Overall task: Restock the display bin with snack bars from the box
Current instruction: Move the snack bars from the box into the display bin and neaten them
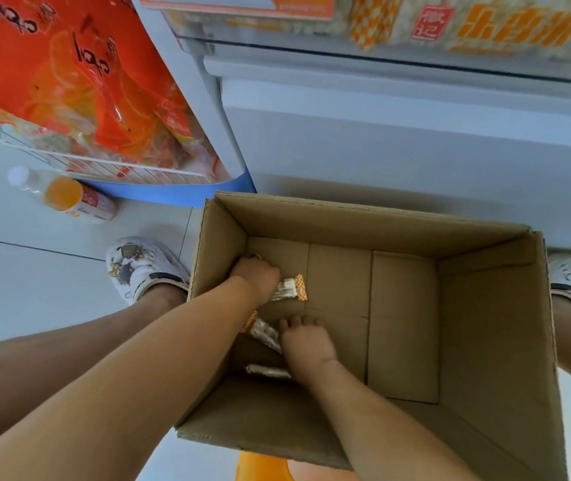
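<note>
- Lying on the bottom of the open cardboard box [374,223], near its left wall, are three snack bars in clear wrappers with orange-checked ends.
- The upper snack bar [289,289] sticks out from under the left hand [255,276]; that hand lies knuckles-up over the bar's left end with its fingers curled down, apparently gripping the bar, though the fingertips are hidden.
- The middle snack bar [264,333] lies tilted just beside the right hand [306,341]; the fingers [294,321] of that hand are bent down onto the box floor at the bar's right end, and whether they pinch the wrapper cannot be told.
- The lowest snack bar [267,370] lies partly hidden beneath the right wrist.
- Both forearms reach down into the box from the lower left and lower middle.
- The box stands on a pale tiled floor between the person's two patterned white shoes [145,267].
- A drink bottle [65,195] with an orange label lies on the floor to the left of the box.
- Above the bottle, a white wire basket [110,168] holds orange snack bags [69,74].
- Behind the box runs a white cabinet front [398,140], with orange-printed packages blurred along the top.
</note>
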